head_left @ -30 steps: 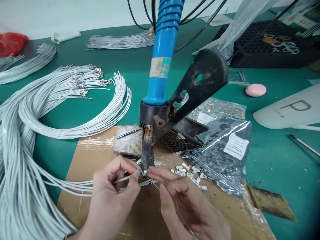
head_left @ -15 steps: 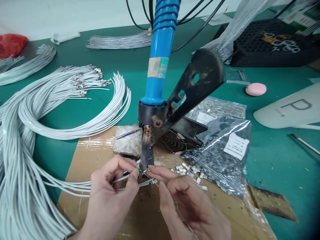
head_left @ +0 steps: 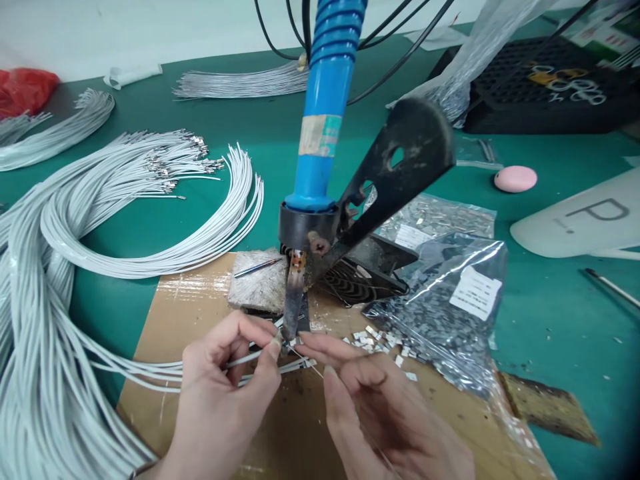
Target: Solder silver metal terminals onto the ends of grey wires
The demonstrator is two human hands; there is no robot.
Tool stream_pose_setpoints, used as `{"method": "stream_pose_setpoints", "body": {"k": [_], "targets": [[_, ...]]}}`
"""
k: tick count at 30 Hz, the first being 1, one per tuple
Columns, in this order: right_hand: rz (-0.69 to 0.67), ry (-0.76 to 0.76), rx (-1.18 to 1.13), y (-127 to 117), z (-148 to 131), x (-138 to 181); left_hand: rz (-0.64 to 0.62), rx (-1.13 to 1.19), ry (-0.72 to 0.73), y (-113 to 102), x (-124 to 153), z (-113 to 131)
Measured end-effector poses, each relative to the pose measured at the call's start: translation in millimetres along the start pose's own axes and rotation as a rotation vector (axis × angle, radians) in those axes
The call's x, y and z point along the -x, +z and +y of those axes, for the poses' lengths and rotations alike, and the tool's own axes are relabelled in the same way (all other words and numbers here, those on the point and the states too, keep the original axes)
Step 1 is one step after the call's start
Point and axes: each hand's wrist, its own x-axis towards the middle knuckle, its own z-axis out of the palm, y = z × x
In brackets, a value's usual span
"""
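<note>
My left hand (head_left: 227, 380) pinches a white cable (head_left: 245, 359) between thumb and forefinger, its end right at the tip of the soldering iron (head_left: 293, 313). The blue-handled iron points down, clamped in a black stand (head_left: 395, 167). My right hand (head_left: 380, 407) holds a thin strand of solder wire (head_left: 313, 368) that runs toward the iron's tip. Its forefinger reaches close to the tip. The exact contact at the tip is too small to make out. Other cable ends (head_left: 300, 364) lie just below, on the brown cardboard (head_left: 170, 313).
Small metal pieces (head_left: 373, 340) lie scattered beside a plastic bag of parts (head_left: 450, 313). Behind the iron are a black fan (head_left: 350, 280) and a pale pad (head_left: 257, 280). A large bundle of white cables (head_left: 30, 320) fills the left side.
The whole view has shifted slightly. My right hand has drawn back a little to the right, while the left hand keeps its pinch by the iron's tip.
</note>
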Motion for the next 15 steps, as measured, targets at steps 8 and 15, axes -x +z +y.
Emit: {"method": "stream_pose_setpoints", "body": {"k": [8, 15], "targets": [[-0.031, 0.001, 0.018, -2.5, -0.9, -1.2, -0.003, -0.017, 0.004, -1.6, 0.0, 0.4], [-0.044, 0.021, 0.028, -2.6, 0.0, -0.9, -0.026, -0.005, 0.021, -3.2, -0.9, -3.5]]}}
